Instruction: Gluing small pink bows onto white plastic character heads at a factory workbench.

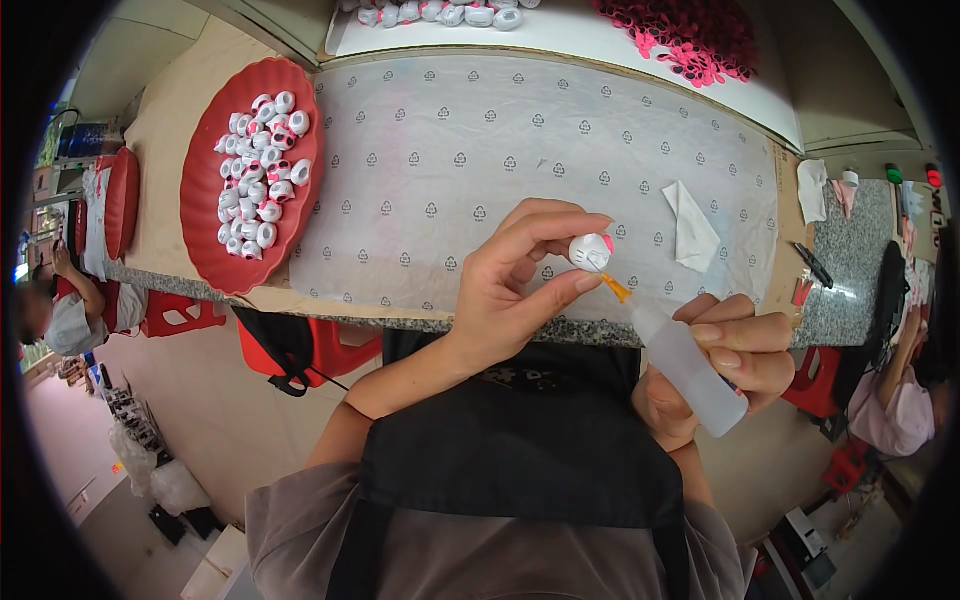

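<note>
Between thumb and fingertips, my left hand (520, 275) pinches a small white figurine head (590, 252) with a bit of pink on its side. My right hand (725, 350) is wrapped round a translucent white squeeze bottle (688, 368), tilted so that its orange-yellow nozzle (616, 288) points up at the head. The nozzle's tip is at the head's lower edge; whether it touches cannot be made out. Both hands are over the near edge of a table covered with printed white paper (450, 190). To the left, a red scalloped tray (205, 180) holds many similar white-and-pink heads (262, 170).
A folded white cloth (692, 228) lies on the paper at right, with a black pen (814, 264) beyond it. On the white shelf at the back are more white heads (440, 12) and a heap of pink pieces (690, 35). Other people sit at both sides; red stools (330, 345) stand below.
</note>
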Demonstrator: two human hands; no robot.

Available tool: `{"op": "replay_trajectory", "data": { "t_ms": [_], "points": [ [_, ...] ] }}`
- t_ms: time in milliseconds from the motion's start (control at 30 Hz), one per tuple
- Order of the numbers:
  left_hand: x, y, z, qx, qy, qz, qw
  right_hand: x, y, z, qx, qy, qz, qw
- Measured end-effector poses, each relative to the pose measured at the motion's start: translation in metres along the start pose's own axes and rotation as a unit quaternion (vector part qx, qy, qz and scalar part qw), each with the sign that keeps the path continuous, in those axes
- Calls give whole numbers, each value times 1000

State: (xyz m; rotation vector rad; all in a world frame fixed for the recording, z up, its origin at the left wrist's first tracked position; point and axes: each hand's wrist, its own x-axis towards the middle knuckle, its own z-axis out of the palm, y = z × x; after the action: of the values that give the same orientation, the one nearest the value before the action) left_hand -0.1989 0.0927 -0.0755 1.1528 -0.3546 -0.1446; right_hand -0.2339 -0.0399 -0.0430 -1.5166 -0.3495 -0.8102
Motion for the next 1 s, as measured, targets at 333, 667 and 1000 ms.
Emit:
{"op": "replay_trajectory", "data": {
  "t_ms": [333,667,1000],
  "points": [
    [2,-1,-4,-79,3,-41,996,11,8,-10,1,-52,-33,998],
    [10,5,-19,-171,70,-82,979,63,49,-28,23,-82,267,960],
    [-1,16,-34,-131,126,-36,983,127,148,2,-478,-174,66,858]
  ]
}}
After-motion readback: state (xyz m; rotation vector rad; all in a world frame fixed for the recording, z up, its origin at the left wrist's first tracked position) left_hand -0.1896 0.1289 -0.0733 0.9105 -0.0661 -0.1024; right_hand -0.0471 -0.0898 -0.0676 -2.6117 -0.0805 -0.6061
